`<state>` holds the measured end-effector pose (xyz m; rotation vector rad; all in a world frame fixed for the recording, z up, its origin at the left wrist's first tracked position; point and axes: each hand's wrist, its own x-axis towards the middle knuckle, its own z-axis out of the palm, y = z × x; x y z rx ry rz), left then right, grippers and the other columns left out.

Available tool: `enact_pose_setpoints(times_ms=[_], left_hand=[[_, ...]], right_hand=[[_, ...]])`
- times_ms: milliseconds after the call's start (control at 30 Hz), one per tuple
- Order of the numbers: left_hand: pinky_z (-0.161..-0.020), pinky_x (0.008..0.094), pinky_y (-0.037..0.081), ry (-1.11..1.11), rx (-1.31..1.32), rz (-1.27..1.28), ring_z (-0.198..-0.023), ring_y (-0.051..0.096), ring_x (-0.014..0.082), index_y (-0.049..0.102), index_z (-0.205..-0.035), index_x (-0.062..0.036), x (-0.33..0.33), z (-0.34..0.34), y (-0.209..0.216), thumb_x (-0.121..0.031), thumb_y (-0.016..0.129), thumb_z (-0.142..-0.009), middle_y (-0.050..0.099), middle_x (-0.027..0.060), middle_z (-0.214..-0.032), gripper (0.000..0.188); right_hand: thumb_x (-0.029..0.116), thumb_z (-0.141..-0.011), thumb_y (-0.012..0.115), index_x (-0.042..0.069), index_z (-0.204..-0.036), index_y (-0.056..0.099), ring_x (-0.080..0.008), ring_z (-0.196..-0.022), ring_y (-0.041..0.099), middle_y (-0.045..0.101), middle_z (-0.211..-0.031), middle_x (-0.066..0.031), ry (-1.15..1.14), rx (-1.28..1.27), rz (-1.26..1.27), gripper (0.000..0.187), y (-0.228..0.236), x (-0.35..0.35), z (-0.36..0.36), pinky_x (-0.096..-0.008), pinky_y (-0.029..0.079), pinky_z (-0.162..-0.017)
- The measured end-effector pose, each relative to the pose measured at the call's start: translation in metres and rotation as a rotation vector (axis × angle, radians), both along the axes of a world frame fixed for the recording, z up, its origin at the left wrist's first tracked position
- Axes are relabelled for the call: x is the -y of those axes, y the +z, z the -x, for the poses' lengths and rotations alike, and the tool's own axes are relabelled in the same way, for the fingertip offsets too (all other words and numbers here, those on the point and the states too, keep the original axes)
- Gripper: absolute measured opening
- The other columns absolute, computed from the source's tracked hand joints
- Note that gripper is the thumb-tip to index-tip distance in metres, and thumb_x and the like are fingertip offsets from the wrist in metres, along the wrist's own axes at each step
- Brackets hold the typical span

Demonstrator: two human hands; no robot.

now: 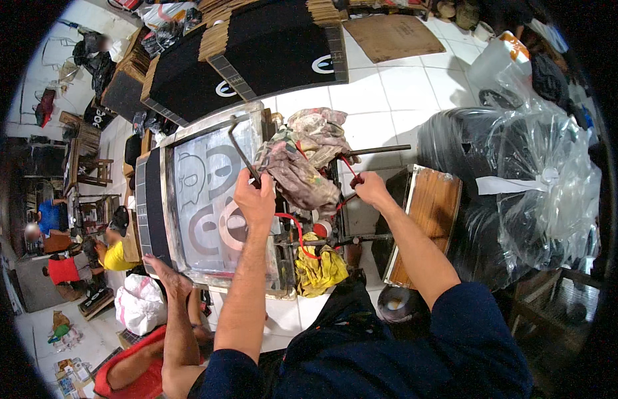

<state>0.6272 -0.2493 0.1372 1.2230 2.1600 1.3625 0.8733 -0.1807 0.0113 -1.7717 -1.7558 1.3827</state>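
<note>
My left hand (254, 199) is closed round the lower end of a bent dark metal rod (242, 149), which rises over the edge of a screen-printing frame (166, 199). Pale mesh with letter shapes and a cartoon figure fills that frame. My right hand (370, 188) pinches a thin red cord (349, 167) beside a metal stand (372, 237). Stained rags (299, 169) drape over the stand between my hands, covering part of it. Below them lies a crumpled yellow cloth (320, 269). Another red cord (297, 228) curves beside my left wrist.
Black printed panels (275, 53) stand at the far side. On the right are a wooden box (425, 223) and a large plastic-wrapped bundle (482, 199). A roll of tape (396, 304) lies near me. Another person's bare limb (172, 282) reaches the frame's near left corner.
</note>
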Motion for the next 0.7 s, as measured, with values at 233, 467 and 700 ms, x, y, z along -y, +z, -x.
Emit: enact_pose_setpoints(times_ms=[233,467,700], left_hand=[[-0.05,0.0309,0.046,-0.086,0.186,0.18,-0.058,0.061,0.0163,0.064,-0.101,0.0018,0.053,-0.045,0.031,-0.012,0.071,-0.085,0.06,0.0095,-0.079,0.023],[-0.069,0.0379,0.053,-0.651,0.143,0.433,-0.072,0.067,0.0271,0.066,-0.108,-0.0029,0.081,-0.104,0.034,-0.01,0.07,-0.075,0.066,0.0139,-0.081,0.034],[-0.065,0.0343,0.053,-0.4,0.15,0.345,-0.067,0.066,0.0232,0.071,-0.097,-0.0017,0.112,-0.05,-0.012,-0.01,0.071,-0.084,0.069,0.0112,-0.08,0.016]], right_hand=[[0.034,-0.092,0.065,0.002,-0.111,0.065,-0.0181,-0.09,0.064,0.069,-0.099,-0.0083,-0.135,-0.556,0.137,0.038,0.072,0.046,-0.005,-0.0323,0.05,-0.084],[0.029,-0.105,0.045,0.004,-0.107,0.058,-0.0247,-0.106,0.066,0.067,-0.115,-0.0157,-0.267,-0.933,0.384,0.028,0.145,0.077,0.0,-0.0378,0.051,-0.095],[0.039,-0.107,0.034,0.01,-0.093,0.047,-0.0231,-0.079,0.054,0.051,-0.079,-0.0048,-0.983,-1.436,0.013,0.034,0.135,-0.035,-0.079,-0.0536,0.052,-0.091]])
